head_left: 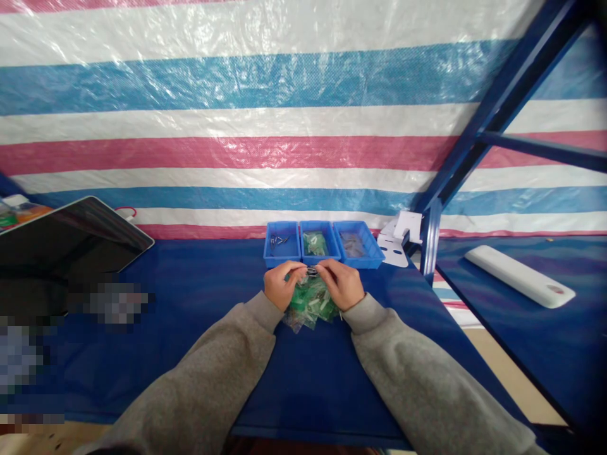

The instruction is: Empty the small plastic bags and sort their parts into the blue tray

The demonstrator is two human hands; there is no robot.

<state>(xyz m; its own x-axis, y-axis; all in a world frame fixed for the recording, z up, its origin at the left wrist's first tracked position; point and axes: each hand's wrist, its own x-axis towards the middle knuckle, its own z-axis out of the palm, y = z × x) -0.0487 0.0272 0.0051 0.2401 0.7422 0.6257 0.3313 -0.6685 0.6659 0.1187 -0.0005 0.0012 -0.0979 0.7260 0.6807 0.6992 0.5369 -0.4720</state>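
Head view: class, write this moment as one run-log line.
left hand: pinching small metallic-looking pieces | right hand: pinching them opposite | under hands: piled green-and-clear packets | beyond: three blue trays

Even, whitish light fills the view, its source out of sight. The sheet point(265, 82) throws back crinkled white glare, strongest across its upper middle, while the table point(190, 278) gives only a dull sheen and the screen point(90, 234) reads nearly black. The upper right corner sinks into darkness beside the frame point(509, 85). Wide-angle stretch swells the sleeves point(208, 379) toward the bottom. Detail between the fingers point(334, 272) is soft; blocky pixelation hides patches point(116, 303) at left.
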